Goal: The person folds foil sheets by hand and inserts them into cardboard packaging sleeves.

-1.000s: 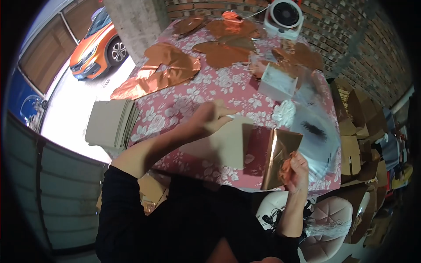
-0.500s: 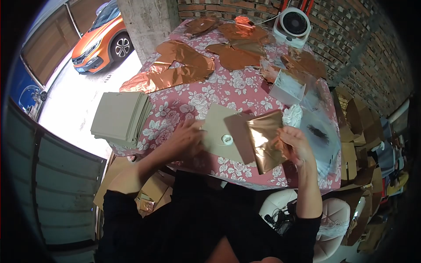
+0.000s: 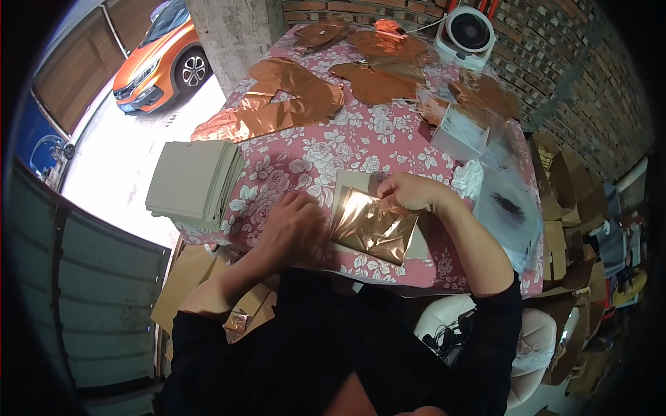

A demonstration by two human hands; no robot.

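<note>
A folded copper-coloured foil balloon (image 3: 374, 225) lies shiny side up over a beige card (image 3: 350, 182), whose edges show above it and at the lower right. My right hand (image 3: 414, 193) pinches the foil by its upper edge, thumb and fingers together. Just left of the card is my left hand (image 3: 295, 225), its fingers curled in and partly smeared, so anything inside them is hidden. The small white ribbon roll does not show now; the foil covers that part of the card.
A stack of beige cards (image 3: 187, 179) stands at the table's left corner. Flat copper foil balloons (image 3: 291, 104) lie toward the back. At the right are a white box (image 3: 461, 135), a white bundle (image 3: 468, 179), clear plastic bags (image 3: 506, 215) and a fan (image 3: 468, 35).
My right hand has carried the foil balloon left and laid it over the card, covering the white ribbon roll. My left hand stays at the card's left, its fingers more curled.
</note>
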